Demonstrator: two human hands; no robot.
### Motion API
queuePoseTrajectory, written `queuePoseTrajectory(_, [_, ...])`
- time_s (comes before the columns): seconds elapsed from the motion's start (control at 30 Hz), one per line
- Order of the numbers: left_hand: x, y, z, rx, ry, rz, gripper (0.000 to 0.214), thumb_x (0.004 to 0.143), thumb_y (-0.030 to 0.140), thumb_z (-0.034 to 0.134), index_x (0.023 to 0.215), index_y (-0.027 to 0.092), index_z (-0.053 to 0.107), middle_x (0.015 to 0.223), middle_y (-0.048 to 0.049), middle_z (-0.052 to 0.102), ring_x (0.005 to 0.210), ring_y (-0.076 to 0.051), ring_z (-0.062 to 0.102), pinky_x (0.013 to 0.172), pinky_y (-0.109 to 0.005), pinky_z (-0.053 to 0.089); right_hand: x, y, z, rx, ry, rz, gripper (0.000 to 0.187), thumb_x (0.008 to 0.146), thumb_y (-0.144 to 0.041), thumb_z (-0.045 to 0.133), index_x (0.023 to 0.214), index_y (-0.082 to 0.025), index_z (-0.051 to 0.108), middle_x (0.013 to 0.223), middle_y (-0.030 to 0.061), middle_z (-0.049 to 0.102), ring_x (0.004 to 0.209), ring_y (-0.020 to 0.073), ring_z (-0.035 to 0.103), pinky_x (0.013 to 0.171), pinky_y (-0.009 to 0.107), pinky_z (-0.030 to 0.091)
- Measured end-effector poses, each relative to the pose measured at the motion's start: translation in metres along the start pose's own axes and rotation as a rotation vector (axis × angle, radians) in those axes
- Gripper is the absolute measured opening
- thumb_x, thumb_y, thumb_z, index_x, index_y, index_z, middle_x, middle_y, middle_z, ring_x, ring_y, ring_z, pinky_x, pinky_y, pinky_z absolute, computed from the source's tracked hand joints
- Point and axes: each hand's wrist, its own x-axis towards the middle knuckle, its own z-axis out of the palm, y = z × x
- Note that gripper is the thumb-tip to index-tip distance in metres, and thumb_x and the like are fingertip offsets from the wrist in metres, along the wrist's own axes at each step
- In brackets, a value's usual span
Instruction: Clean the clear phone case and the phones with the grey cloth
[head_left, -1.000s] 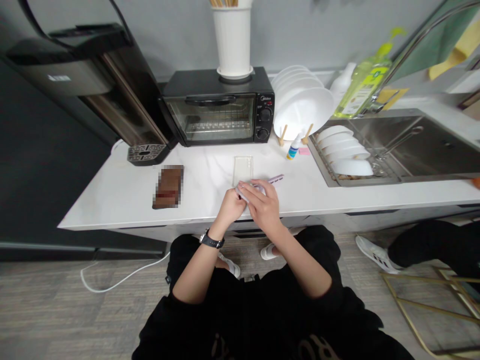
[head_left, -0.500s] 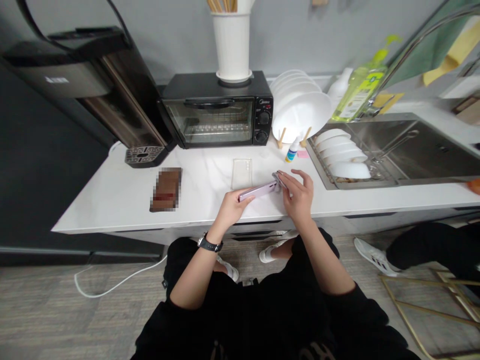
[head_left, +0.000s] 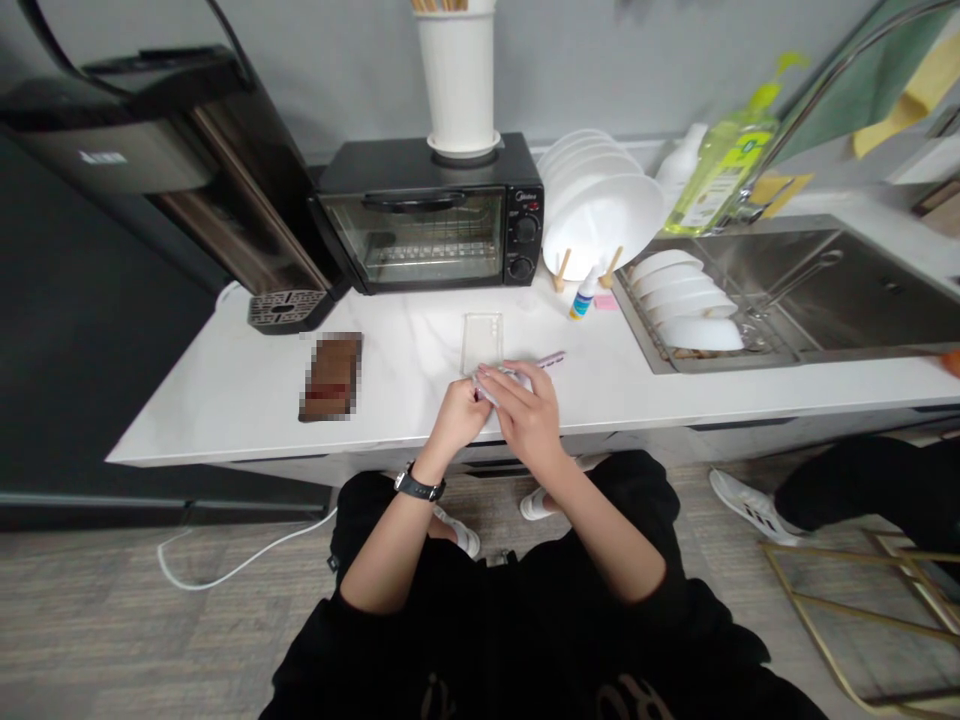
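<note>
A lilac phone (head_left: 546, 361) lies flat on the white counter (head_left: 247, 400), its right end showing past my fingers. My left hand (head_left: 459, 412), with a black watch on the wrist, grips the phone's left end. My right hand (head_left: 529, 410) lies over the phone's middle, fingers curled and pressed on it near the left end. A clear phone case (head_left: 481, 340) lies on the counter just behind the hands, untouched.
A black toaster oven (head_left: 431, 232) with a white holder on top stands at the back. A brown blurred item (head_left: 331, 376) lies left. White plates (head_left: 600, 215), a small bottle (head_left: 580, 297) and a sink (head_left: 810, 290) with bowls are right. Another person's legs (head_left: 847, 495) are at right.
My right hand moved from the phone's right end back left over its middle, close to my left hand. The phone went from lifted and tilted to lying low on the counter.
</note>
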Motion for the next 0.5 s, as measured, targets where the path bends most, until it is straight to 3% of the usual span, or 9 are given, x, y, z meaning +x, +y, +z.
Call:
queuePoseTrajectory(0.1, [-0.001, -0.002, -0.002, 0.014, 0.005, 0.0, 0.018, 0.074, 0.004, 0.055, 0.061, 0.016, 0.062, 0.056, 0.0027, 0.059, 0.055, -0.013, 0.051, 0.053, -0.023, 0.036, 0.0, -0.01, 0.009, 0.004, 0.014, -0.006, 0.051, 0.104, -0.012, 0.056, 0.149, -0.032, 0.065, 0.14, 0.0012, 0.076, 0.133, 0.027, 0.062, 0.112, 0.051, 0.053])
queuePoseTrajectory(0.23, [0.0, 0.0, 0.0, -0.005, 0.003, 0.008, 0.018, 0.082, 0.014, 0.063, 0.065, 0.015, 0.066, 0.058, 0.0033, 0.062, 0.056, -0.012, 0.053, 0.055, -0.023, 0.04, -0.001, 0.004, 0.0, -0.035, 0.015, -0.03, 0.052, 0.104, -0.011, 0.055, 0.149, -0.034, 0.065, 0.138, -0.0002, 0.077, 0.134, 0.0276, 0.062, 0.11, 0.052, 0.053])
queuePoseTrajectory(0.33, [0.001, 0.002, 0.002, -0.085, -0.021, 0.032, 0.018, 0.088, 0.03, 0.073, 0.096, 0.015, 0.082, 0.091, -0.0025, 0.082, 0.079, -0.019, 0.071, 0.077, -0.029, 0.058, -0.002, 0.026, -0.017, -0.082, 0.02, 0.027, 0.051, 0.103, -0.01, 0.054, 0.146, -0.035, 0.067, 0.137, -0.0004, 0.077, 0.137, 0.0287, 0.06, 0.112, 0.055, 0.051])
queuePoseTrajectory(0.4, [0.001, 0.003, 0.003, -0.134, -0.051, 0.041, 0.034, 0.091, 0.036, 0.075, 0.117, 0.017, 0.082, 0.118, -0.0067, 0.083, 0.103, -0.024, 0.077, 0.098, -0.035, 0.06, -0.003, 0.043, -0.03, -0.127, 0.04, 0.072, 0.048, 0.103, -0.011, 0.054, 0.144, -0.033, 0.069, 0.138, 0.0008, 0.077, 0.137, 0.0302, 0.059, 0.113, 0.057, 0.05])
queuePoseTrajectory(0.5, [0.001, 0.002, 0.002, -0.138, -0.079, 0.031, 0.041, 0.093, 0.04, 0.074, 0.126, 0.018, 0.081, 0.13, -0.0083, 0.08, 0.117, -0.028, 0.076, 0.108, -0.039, 0.058, -0.006, 0.063, -0.043, -0.183, 0.084, 0.117, 0.047, 0.102, -0.01, 0.052, 0.14, -0.03, 0.072, 0.138, 0.0034, 0.077, 0.136, 0.0315, 0.058, 0.112, 0.058, 0.05])
